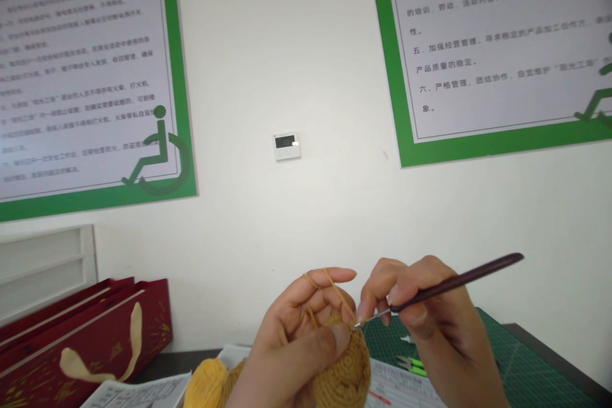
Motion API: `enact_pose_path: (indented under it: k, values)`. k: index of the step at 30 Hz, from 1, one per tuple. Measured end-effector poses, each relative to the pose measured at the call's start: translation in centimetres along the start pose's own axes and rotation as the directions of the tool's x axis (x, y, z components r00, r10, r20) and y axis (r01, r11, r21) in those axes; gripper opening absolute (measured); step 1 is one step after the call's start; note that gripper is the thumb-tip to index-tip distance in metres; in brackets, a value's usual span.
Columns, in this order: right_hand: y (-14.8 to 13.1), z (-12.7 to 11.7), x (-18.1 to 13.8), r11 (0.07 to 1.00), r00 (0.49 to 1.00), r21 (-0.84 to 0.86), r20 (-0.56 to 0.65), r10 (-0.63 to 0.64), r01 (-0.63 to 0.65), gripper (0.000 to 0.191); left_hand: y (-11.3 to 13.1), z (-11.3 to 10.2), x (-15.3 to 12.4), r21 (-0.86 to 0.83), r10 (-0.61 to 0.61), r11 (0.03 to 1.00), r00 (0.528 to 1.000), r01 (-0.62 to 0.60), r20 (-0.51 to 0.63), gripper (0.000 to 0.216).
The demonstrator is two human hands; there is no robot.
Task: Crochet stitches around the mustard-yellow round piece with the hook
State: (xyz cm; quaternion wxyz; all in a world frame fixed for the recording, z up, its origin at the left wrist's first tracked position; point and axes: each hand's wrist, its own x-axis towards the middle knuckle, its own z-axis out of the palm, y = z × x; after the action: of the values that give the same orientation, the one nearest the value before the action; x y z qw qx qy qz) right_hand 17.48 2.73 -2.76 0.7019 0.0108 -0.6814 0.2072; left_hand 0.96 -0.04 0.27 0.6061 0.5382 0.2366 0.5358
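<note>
My left hand [301, 338] pinches a mustard-brown crocheted piece [345, 370] with rounded, ridged rows. A strand of the same yarn [340, 295] loops over its raised index finger and runs down to the top edge of the piece. In my right hand [442, 325] is a crochet hook [459, 282] with a dark handle, held like a pen. Its thin metal tip meets the top edge of the piece, close to my left thumb. Yellow yarn [206, 384] lies beside my left wrist, with browner yarn partly hidden behind it.
A green cutting mat [516, 357] lies on the dark table at right, with green-handled snips [412, 365] on it. Printed papers [162, 393] are under the work. Dark red gift bags [143, 319] stand at left. The white wall carries a thermostat [286, 146] and green-framed posters [179, 76].
</note>
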Motion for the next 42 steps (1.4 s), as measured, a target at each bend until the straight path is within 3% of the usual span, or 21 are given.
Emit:
enact_pose_path:
  k: [10,16,24,35,42]
  values:
    - [-0.5,0.5,-0.1,0.994,0.997,-0.081,-0.013,-0.071,0.07,0.011,-0.5,-0.3,0.0,-0.003,0.042,0.999,0.999,-0.042,0.031,0.037]
    - [-0.2,0.4,-0.7,0.997,0.998,-0.072,-0.044,-0.034,0.031,0.011,-0.6,-0.4,0.0,-0.009,0.035,0.999,0.999,-0.035,0.02,0.04]
    - [0.5,0.7,-1.0,0.998,0.995,0.042,-0.085,0.047,-0.044,0.01,-0.2,0.0,-0.1,-0.025,0.033,0.999,0.999,-0.033,0.004,0.038]
    - [0.1,0.5,-0.8,1.0,0.996,0.009,-0.086,0.03,-0.03,0.011,-0.4,-0.1,0.0,-0.027,0.025,0.999,1.0,-0.025,0.013,0.039]
    - [0.7,0.5,-0.9,0.991,0.995,0.122,-0.067,0.071,-0.062,0.012,-0.6,-0.5,0.3,-0.009,0.03,1.0,0.999,-0.03,0.018,0.047]
